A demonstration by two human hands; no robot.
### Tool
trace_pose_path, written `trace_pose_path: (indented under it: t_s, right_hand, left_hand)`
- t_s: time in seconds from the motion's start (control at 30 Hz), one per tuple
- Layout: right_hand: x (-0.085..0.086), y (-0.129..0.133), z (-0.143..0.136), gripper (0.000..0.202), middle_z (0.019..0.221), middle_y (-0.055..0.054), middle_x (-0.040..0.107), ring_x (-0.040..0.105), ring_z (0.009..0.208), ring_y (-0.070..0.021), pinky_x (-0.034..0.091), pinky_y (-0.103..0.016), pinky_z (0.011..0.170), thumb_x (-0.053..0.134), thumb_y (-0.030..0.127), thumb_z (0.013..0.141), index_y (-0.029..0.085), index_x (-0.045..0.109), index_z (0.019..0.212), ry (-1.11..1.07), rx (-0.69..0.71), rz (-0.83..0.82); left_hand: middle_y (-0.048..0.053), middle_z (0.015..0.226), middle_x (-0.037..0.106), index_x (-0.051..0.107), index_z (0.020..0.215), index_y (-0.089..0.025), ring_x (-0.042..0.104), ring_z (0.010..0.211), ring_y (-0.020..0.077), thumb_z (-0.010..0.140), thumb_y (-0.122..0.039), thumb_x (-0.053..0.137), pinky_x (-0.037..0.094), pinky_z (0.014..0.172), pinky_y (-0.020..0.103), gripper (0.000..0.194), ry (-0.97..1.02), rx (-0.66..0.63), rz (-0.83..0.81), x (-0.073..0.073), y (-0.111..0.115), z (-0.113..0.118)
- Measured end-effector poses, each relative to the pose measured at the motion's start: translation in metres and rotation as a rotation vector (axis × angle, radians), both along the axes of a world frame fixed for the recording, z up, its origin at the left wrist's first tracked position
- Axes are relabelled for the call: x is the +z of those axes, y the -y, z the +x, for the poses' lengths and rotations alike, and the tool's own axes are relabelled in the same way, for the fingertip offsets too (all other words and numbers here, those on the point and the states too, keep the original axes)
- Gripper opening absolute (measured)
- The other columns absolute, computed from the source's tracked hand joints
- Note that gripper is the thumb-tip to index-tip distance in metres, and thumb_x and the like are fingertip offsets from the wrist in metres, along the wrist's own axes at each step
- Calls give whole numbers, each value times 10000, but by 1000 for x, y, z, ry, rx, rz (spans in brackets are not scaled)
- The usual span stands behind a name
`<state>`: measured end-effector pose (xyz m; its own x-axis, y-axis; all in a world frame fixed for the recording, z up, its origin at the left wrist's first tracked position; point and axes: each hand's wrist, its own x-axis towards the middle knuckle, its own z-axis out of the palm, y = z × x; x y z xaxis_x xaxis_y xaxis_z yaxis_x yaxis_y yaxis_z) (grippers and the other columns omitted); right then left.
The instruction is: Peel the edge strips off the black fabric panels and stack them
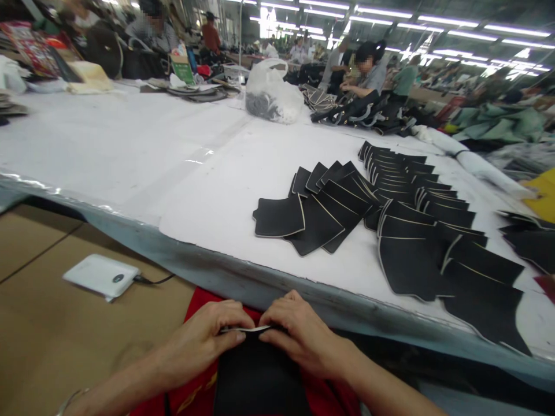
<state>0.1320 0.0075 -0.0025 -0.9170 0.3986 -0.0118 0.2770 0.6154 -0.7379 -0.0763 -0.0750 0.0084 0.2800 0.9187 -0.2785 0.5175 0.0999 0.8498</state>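
Note:
A black leather-like panel [260, 375] with a pale edge lies over the red cloth [203, 300] on my lap. Its far edge is pinched between the thumb and fingers of my left hand [217, 329]. Close beside it, my right hand [299, 335] grips the same edge, thumb below and fingers on top. Between the two hands the edge bends slightly. On the white-covered table [208, 202] ahead, similar black panels [321, 216] are fanned out in overlapping rows, the nearest row [411, 260] to the right.
A white power bank [102, 277] with a cable rests on brown cardboard at left. Farther back stand a clear plastic bag [273, 95], a pile of black pieces with straps [368, 112] and a long wrapped roll [477, 164]. Other people work beyond the table.

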Motion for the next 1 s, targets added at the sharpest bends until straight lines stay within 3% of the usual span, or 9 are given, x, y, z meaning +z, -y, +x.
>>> trace_pose_path:
  t_s: [0.17, 0.3, 0.4, 0.6, 0.83, 1.0]
  right_hand:
    - [-6, 0, -1, 101, 828, 7, 677, 595, 797, -134, 329, -285, 811, 608, 242, 936, 172, 626, 866, -30, -41, -31]
    - [-10, 4, -3, 152, 772, 6, 665, 581, 765, -138, 331, -282, 784, 595, 245, 941, 163, 619, 815, -70, -32, -3]
    - [-11, 5, -1, 159, 751, 10, 673, 586, 742, -130, 335, -273, 783, 623, 255, 926, 159, 641, 800, -96, -61, -32]
    - [-1, -2, 15, 61, 859, 9, 715, 611, 818, -135, 357, -240, 802, 667, 237, 892, 184, 697, 888, -10, -112, -161]
    - [-4, 0, 18, 83, 791, 10, 689, 589, 755, -131, 359, -227, 737, 676, 254, 879, 178, 701, 857, 41, -157, -176]
    - [-1, -2, 20, 145, 743, 9, 673, 589, 701, -120, 365, -201, 659, 664, 304, 884, 173, 716, 852, 62, -165, -228]
  left_hand:
    - [-21, 839, 630, 720, 889, -227, 581, 804, 136, 893, -217, 521, 377, 716, 224, 200, -52, -18, 34, 0, 0, 6]
    - [-7, 778, 598, 679, 764, -184, 558, 765, 143, 909, -264, 527, 362, 681, 238, 225, -121, 5, 59, 0, -2, 15]
    - [-10, 743, 568, 650, 709, -169, 544, 731, 134, 914, -278, 515, 354, 660, 238, 268, -65, 11, 58, -1, -3, 17]
    - [-15, 714, 541, 674, 724, -174, 517, 701, 130, 893, -296, 523, 336, 646, 243, 257, 11, 21, 48, -7, -5, 11]
    - [-5, 803, 627, 727, 853, -216, 568, 802, 159, 882, -293, 551, 359, 713, 246, 195, -72, -18, -4, -5, -7, 17]
    - [-14, 764, 616, 718, 795, -193, 575, 735, 134, 905, -328, 523, 369, 668, 220, 262, 9, -13, -10, -4, -8, 23]
